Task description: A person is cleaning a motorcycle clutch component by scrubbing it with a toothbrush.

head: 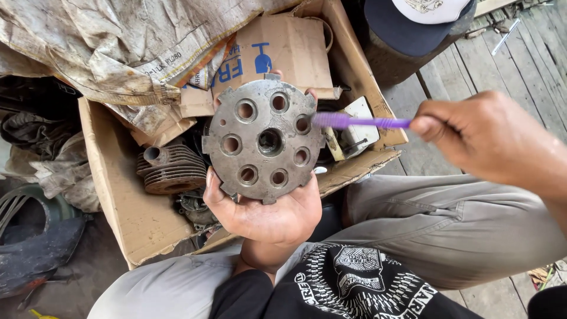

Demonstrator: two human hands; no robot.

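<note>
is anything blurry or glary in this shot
Head view: the purple brush is smeared by motion blur, the right hand slightly soft; the round metal disc in the left hand is sharp; soft even daylight, no harsh glare.

We seem to be in a rough repair workshop: a torn brown cardboard box [127, 207] holds a greasy finned metal engine cylinder [170, 170], dirty stained sacking [112, 41] lies over it, and weathered grey wooden floorboards [531, 65] run beneath.
</note>
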